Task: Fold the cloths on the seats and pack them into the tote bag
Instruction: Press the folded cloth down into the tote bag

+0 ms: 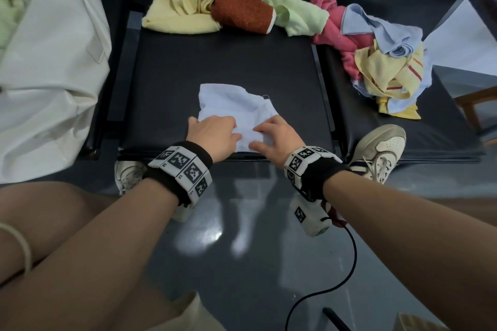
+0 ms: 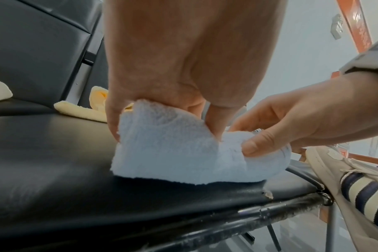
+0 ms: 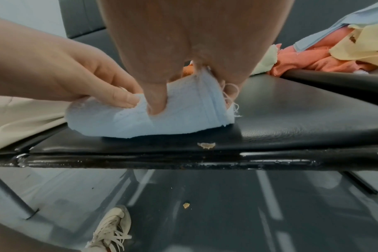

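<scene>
Both hands on one pale blue terry cloth (image 1: 236, 105) rn: left hand (image 1: 212, 134) and right hand (image 1: 277, 140) pinching its near edge, w/ the fold barely started. Crumpled cloth piles (image 1: 376, 62) beyond the fingers untouched, cream canvas tote bag (image 1: 53, 75) off left of the left hand, so tbh mostly left to do

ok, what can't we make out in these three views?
- Tote bag: head view, cut off by the left edge; its opening cannot be seen.
- Left hand and right hand fingertips: head view, hidden by their own knuckles.
- White cloth far half: both wrist views, hidden behind the hands.
</scene>
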Available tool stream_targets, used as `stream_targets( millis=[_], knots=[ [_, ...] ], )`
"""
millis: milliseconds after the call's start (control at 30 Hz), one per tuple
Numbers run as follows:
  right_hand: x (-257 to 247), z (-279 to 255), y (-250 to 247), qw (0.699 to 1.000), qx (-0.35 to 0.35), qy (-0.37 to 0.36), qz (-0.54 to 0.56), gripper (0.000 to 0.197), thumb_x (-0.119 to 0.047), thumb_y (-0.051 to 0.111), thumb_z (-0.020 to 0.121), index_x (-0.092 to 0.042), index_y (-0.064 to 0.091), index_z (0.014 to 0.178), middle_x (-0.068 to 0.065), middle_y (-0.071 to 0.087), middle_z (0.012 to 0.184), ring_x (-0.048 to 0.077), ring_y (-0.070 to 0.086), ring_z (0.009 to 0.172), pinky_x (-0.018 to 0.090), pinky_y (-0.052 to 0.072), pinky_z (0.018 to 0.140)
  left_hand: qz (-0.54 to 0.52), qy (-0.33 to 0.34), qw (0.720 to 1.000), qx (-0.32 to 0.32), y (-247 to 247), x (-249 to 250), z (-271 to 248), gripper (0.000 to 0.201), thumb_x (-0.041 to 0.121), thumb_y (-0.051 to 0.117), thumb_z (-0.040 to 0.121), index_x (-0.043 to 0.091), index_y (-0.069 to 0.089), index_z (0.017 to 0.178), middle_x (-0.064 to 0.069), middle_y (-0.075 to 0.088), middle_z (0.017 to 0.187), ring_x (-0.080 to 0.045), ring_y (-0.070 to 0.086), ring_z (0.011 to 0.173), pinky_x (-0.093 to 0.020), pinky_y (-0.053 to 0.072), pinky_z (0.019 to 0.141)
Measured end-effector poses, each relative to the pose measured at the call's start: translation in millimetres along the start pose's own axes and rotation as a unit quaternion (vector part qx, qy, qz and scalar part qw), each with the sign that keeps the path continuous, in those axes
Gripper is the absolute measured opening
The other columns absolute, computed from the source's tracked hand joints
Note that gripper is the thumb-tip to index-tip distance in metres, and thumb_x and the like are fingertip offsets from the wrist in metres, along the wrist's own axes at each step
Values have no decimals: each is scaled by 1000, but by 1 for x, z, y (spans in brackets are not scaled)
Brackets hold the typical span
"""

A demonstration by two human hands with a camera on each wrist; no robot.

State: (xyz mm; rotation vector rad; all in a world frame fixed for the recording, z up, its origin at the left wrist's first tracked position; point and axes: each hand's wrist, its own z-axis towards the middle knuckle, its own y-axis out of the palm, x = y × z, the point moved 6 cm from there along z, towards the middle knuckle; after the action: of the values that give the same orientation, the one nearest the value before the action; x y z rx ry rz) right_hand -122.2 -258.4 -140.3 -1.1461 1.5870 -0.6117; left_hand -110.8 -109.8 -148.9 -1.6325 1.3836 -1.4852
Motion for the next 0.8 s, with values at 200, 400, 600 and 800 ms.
stream_targets(
  millis=[200,400,600,800],
  knots=[
    [-2,4,1,998,-44,45,-12,37,-39,59,94,-8,67,113,10,62,111,26,58,105,31,43,84,-16,11,997,72,-12,-1,-6,31,42,62,91,24,57,115,1,55,120,-23,50,115,-42,34,98],
    [4,11,-3,993,-39,106,21,35,-47,62,89,-24,64,114,-1,56,105,17,51,95,27,38,79,21,34,998,46,-12,-1,-6,41,28,72,84,26,55,122,4,57,121,-21,46,118,-37,32,98],
    [15,8,-6,990,36,107,84,31,-46,71,82,-23,56,97,0,57,111,19,55,96,26,39,77,3,23,999,25,-13,-2,-6,26,28,51,97,26,59,121,0,65,111,-22,54,111,-37,30,93],
    [13,-6,-8,995,46,42,80,38,-37,75,81,-26,57,113,0,48,120,14,50,104,23,35,86,-18,-6,1000,11,-13,-5,-5,29,37,44,101,23,57,123,-3,67,115,-27,58,108,-38,33,90]
  ],
)
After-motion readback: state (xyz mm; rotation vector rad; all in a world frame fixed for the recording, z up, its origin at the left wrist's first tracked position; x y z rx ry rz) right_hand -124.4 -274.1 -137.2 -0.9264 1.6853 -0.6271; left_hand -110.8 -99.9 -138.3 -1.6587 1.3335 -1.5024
